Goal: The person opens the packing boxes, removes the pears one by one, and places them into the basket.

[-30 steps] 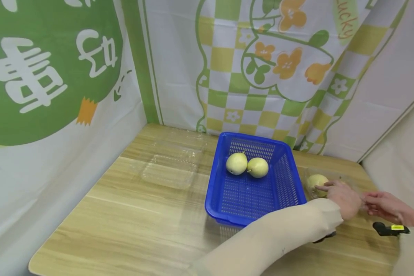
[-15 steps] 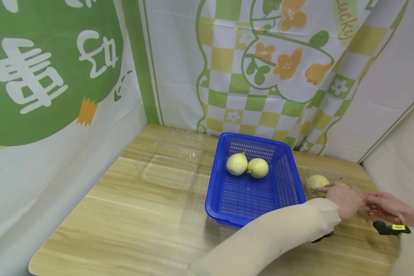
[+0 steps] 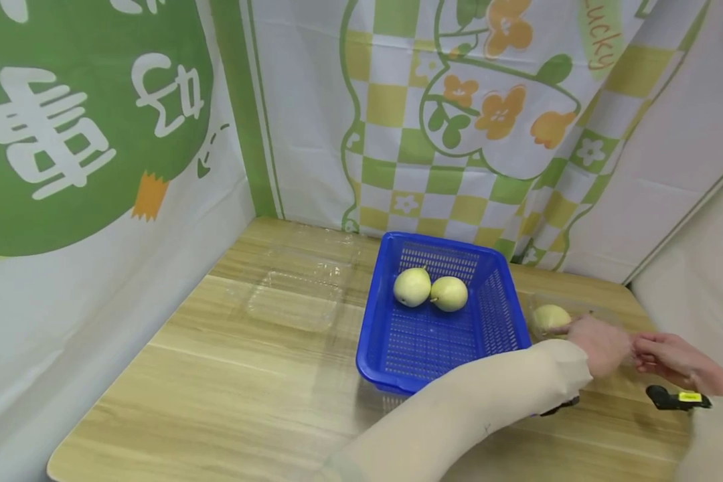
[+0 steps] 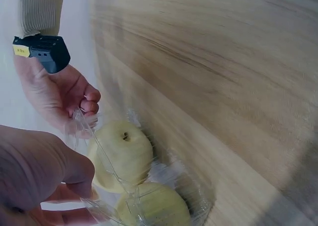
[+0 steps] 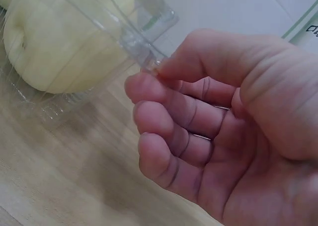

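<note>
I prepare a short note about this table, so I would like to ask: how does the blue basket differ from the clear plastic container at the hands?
The blue basket has coloured, perforated walls, whereas the clear plastic container is see-through. The blue basket is larger; the clear plastic container is smaller. The right hand pinches the container, but no hand grips the basket. Both hold two pale yellow pears.

Pears [image 3: 412,287] are pale yellow-green; the clamshell box [image 5: 136,42] is colourless and transparent. Basket [image 3: 367,328] is solid blue, surface [image 3: 217,388] tan with wood-grain streaks. Curtain [image 3: 410,144] is white, green-and-yellow checked, with orange flowers.
</note>
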Motion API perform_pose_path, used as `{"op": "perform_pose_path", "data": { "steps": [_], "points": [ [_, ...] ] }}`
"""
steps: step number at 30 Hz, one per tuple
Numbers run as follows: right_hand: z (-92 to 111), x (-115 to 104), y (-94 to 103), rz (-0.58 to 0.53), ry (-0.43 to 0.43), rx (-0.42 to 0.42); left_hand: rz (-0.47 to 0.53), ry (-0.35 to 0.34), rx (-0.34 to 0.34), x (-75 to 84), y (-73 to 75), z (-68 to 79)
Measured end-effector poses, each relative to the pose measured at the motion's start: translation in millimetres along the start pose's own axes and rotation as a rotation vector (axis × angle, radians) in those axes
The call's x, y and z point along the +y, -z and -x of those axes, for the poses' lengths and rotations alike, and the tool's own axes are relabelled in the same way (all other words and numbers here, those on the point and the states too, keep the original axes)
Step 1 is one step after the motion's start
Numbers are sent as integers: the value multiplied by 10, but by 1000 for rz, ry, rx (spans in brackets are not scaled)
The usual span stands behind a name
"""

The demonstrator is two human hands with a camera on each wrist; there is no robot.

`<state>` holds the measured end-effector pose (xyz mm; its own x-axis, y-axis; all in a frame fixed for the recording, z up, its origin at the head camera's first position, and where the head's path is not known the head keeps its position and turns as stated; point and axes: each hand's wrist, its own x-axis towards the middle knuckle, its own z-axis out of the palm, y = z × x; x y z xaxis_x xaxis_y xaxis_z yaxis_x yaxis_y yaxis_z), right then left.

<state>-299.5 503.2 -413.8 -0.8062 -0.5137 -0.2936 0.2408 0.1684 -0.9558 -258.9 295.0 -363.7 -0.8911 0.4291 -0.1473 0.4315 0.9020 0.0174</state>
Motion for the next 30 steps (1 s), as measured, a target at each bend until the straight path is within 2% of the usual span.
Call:
{"op": "perform_pose_path", "data": {
  "steps": [5,10,18,25,30],
  "points": [
    [-8,-12,10,-11,5,-5,-6,-30,-9,-14,51,-11],
    [0,-41,12,-1,-6,2,22,-9,-46,-14,117,-13],
    [20,-68,-10,1,-15,-23,67,-36,-8,-32,201,-15],
    [29,-63,-10,67,-46,48,45,-8,-1,-9,227,-16],
    [10,-59,-16,113,-41,56,39,-4,11,-10,233,-30]
  ]
}}
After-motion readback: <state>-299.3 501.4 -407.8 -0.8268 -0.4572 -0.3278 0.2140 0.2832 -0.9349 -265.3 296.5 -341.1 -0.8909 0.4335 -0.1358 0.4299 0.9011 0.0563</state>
